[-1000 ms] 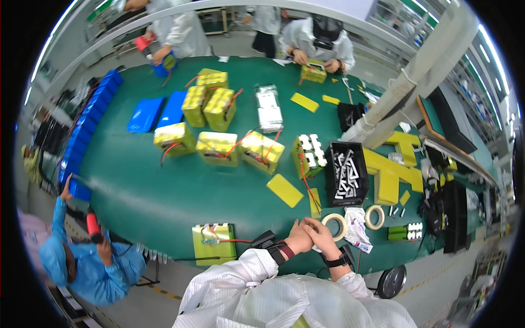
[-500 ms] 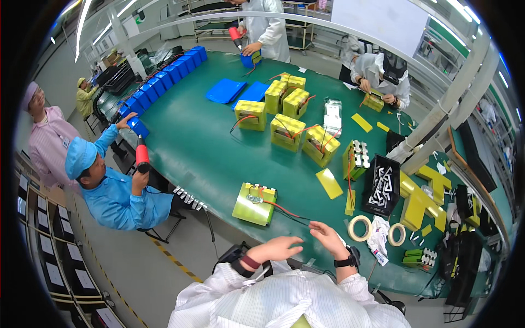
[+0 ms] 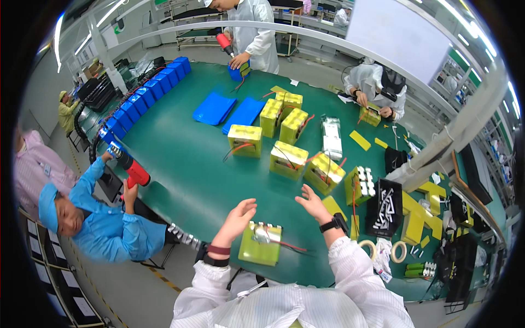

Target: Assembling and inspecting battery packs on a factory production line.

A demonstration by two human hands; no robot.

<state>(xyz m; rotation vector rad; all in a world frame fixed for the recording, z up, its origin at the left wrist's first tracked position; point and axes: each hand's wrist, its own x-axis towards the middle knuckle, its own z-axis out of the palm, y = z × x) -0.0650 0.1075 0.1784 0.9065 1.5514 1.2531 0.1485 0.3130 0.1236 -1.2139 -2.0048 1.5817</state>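
Observation:
My left hand (image 3: 238,217) is raised over the table, fingers apart, holding nothing; it hovers at the upper left of a flat yellow-green battery pack (image 3: 257,252). That pack lies near the table's front edge, a silvery patch and a red wire (image 3: 292,246) on it. To the right, my right hand (image 3: 310,202) is also open and bare, just short of the yellow-wrapped battery packs (image 3: 324,174). Another wrapped battery pack (image 3: 288,159) stands beside those. Neither hand touches anything.
A black bin (image 3: 384,208) of white parts and tape rolls (image 3: 399,251) sit at right. Blue sheets (image 3: 214,107) and a row of blue packs (image 3: 143,98) lie farther left. Co-workers hold red heat guns (image 3: 136,174) at left and at the far side; another handles a pack.
Both my hands have moved forward over the table and spread apart. The left co-worker's heat gun is raised and turned toward the blue packs. My view has shifted slightly.

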